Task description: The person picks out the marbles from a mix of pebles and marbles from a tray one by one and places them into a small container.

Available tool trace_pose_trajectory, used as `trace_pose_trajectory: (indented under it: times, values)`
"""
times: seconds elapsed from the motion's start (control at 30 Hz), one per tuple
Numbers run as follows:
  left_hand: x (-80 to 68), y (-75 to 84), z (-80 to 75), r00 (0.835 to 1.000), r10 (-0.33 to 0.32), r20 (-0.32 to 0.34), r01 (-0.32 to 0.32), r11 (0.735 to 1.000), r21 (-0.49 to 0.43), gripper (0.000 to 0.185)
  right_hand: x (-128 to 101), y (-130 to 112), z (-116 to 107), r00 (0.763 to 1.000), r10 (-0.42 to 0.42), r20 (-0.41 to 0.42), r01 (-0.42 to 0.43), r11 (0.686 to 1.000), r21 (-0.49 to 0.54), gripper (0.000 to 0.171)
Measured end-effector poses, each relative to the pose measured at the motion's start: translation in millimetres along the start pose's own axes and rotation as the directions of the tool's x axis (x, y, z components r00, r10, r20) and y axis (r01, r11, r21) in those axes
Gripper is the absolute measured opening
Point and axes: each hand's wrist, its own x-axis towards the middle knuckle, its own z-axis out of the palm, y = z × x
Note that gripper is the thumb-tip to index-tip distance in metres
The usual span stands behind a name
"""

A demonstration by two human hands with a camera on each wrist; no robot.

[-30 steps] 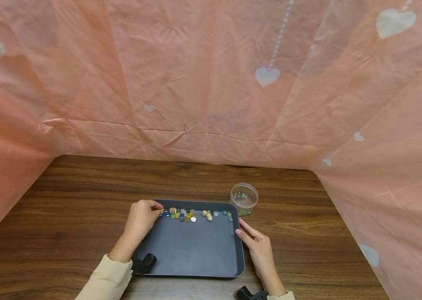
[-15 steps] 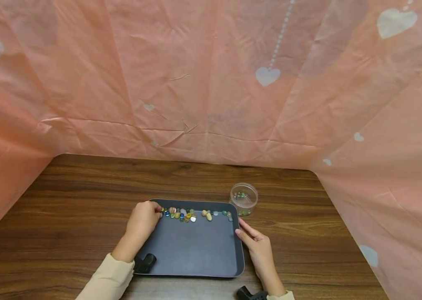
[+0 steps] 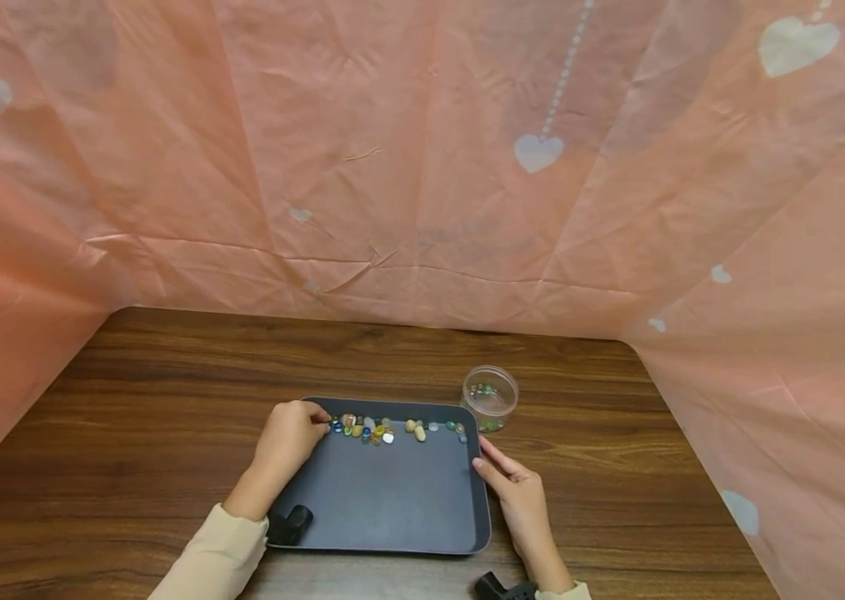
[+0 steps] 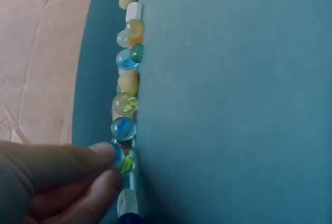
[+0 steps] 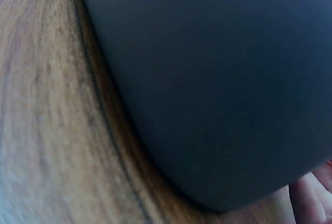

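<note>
A dark grey tray (image 3: 392,500) lies in front of me in the head view. Colourful glass marbles and smooth pebbles (image 3: 367,425) line its far wall. At the far left corner, my left hand (image 3: 283,442) pinches a blue glass marble (image 4: 119,154) between thumb and finger, with other marbles right beside it. My right hand (image 3: 523,500) grips the tray's right rim, thumb on the rim and fingers along the outside. The right wrist view shows mostly the tray's outer side (image 5: 207,105), with fingers (image 5: 308,200) at the lower right corner.
Behind the tray's far right corner stands a clear round jar (image 3: 499,404), without a lid on top, with several greenish marbles in it. The wooden table (image 3: 190,367) is enclosed by a pink curtain (image 3: 422,167) with heart prints.
My left hand shifts slightly among the marbles at the tray's far left corner, its fingertips moving a little right. The right hand keeps its hold on the rim.
</note>
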Motion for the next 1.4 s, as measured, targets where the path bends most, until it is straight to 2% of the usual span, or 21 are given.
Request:
trace_pose_trajectory:
  times: [0.17, 0.23, 0.27, 0.3, 0.37, 0.4, 0.43, 0.47, 0.53, 0.6, 0.8, 0.87, 0.93, 1.0, 1.1, 1.17, 1.23, 1.4]
  values:
    - [2.5, -1.1, -4.6, 1.0, -0.026, -0.003, 0.026, 0.989, -0.143, 0.005, -0.7, 0.5, 0.1, 1.0, 0.0, 0.008, 0.0, 1.0, 0.011, 0.042]
    - [4.3, 0.9, -8.1, 0.997, -0.063, 0.032, 0.069, 0.962, -0.263, 0.008, -0.5, 0.7, 0.0, 1.0, -0.001, 0.007, 0.001, 1.0, 0.014, 0.042]
    - [5.1, 2.5, -10.0, 0.995, -0.084, 0.06, 0.099, 0.934, -0.344, 0.01, -0.3, 0.7, 0.0, 1.0, -0.003, 0.006, 0.003, 1.0, 0.012, 0.042]
    - [5.8, 4.5, -12.0, 0.99, -0.101, 0.094, 0.132, 0.895, -0.427, 0.012, 0.0, 0.8, -0.1, 1.0, -0.004, 0.005, 0.004, 1.0, 0.01, 0.042]
    - [6.9, 9.6, -15.8, 0.98, -0.123, 0.158, 0.192, 0.798, -0.571, 0.019, 0.3, 0.8, -0.1, 1.0, -0.007, 0.002, 0.007, 1.0, 0.006, 0.042]
    - [7.5, 12.5, -17.3, 0.973, -0.13, 0.192, 0.224, 0.742, -0.632, 0.022, 0.5, 0.9, -0.1, 1.0, -0.008, 0.001, 0.008, 1.0, 0.004, 0.042]
    - [8.1, 15.4, -18.5, 0.967, -0.126, 0.22, 0.245, 0.691, -0.68, 0.025, 0.6, 1.0, 0.0, 1.0, -0.008, -0.001, 0.008, 1.0, 0.003, 0.041]
    - [8.8, 18.9, -19.4, 0.963, -0.125, 0.24, 0.262, 0.651, -0.712, 0.026, 0.6, 1.1, 0.0, 1.0, -0.008, 0.0, 0.008, 1.0, 0.003, 0.041]
    - [11.2, 25.7, -19.5, 0.96, -0.112, 0.257, 0.271, 0.603, -0.75, 0.029, 0.7, 1.3, 0.1, 1.0, -0.009, -0.001, 0.009, 1.0, 0.0, 0.041]
    - [14.0, 33.8, -17.6, 0.959, -0.102, 0.266, 0.274, 0.586, -0.763, 0.029, 0.7, 1.5, 0.1, 1.0, -0.009, 0.001, 0.009, 1.0, 0.0, 0.041]
    - [22.7, 68.6, -0.6, 0.952, -0.085, 0.295, 0.285, 0.604, -0.744, 0.022, 0.1, 0.8, -0.7, 1.0, -0.006, 0.008, 0.006, 1.0, 0.009, 0.042]
    - [25.4, 83.0, 7.7, 0.954, -0.054, 0.294, 0.266, 0.603, -0.752, 0.019, 0.0, 0.5, -0.8, 1.0, -0.005, 0.012, 0.005, 1.0, 0.012, 0.042]
    - [28.3, 98.3, 18.0, 0.963, -0.021, 0.27, 0.224, 0.622, -0.75, 0.017, -0.1, 0.5, -1.2, 1.0, -0.003, 0.014, 0.003, 1.0, 0.016, 0.042]
    - [30.9, 113.5, 28.2, 0.971, 0.013, 0.238, 0.169, 0.665, -0.728, 0.016, 0.0, 0.7, -1.4, 1.0, -0.004, 0.014, 0.004, 1.0, 0.018, 0.041]
    - [33.8, 133.0, 42.1, 0.982, 0.062, 0.179, 0.066, 0.773, -0.631, 0.012, 0.1, 1.1, -1.3, 1.0, -0.006, 0.013, 0.006, 1.0, 0.009, 0.041]
    - [35.0, 143.7, 49.7, 0.984, 0.098, 0.146, 0.001, 0.828, -0.561, 0.011, 0.2, 1.4, -1.1, 1.0, -0.006, 0.013, 0.006, 1.0, 0.001, 0.041]
    - [35.4, 152.9, 57.0, 0.985, 0.137, 0.107, -0.067, 0.867, -0.494, 0.011, 0.3, 1.4, -1.1, 1.0, -0.006, 0.012, 0.006, 1.0, -0.01, 0.04]
    - [35.3, 170.5, 73.7, 0.977, 0.202, 0.068, -0.166, 0.922, -0.349, 0.01, 0.7, 1.7, -1.7, 1.0, -0.006, 0.007, 0.006, 1.0, -0.013, 0.04]
